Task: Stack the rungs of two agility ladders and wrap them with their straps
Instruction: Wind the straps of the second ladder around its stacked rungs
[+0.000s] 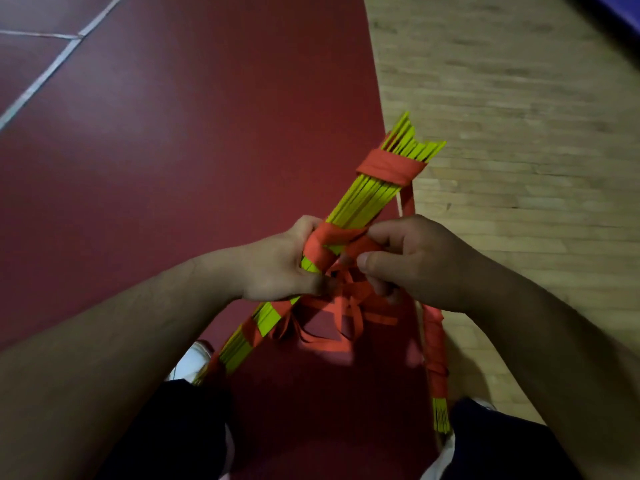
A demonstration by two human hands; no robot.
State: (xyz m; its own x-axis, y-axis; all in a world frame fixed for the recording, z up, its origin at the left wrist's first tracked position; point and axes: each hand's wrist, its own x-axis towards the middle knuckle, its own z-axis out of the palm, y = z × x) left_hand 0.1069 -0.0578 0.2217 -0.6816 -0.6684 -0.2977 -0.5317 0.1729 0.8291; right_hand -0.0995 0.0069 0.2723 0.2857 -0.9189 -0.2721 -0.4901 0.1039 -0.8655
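A bundle of yellow rungs (360, 199) slants above the red floor (173, 150). The left hand (277, 268) grips its middle, fingers curled round it. Just right of the bundle, the right hand (422, 265) seems to pinch the orange strap (332, 237) wound there, though blur hides the fingertips. Below the bundle hang loose strap loops (346, 317); lower right of it is a second, strap-wrapped bundle (437, 355).
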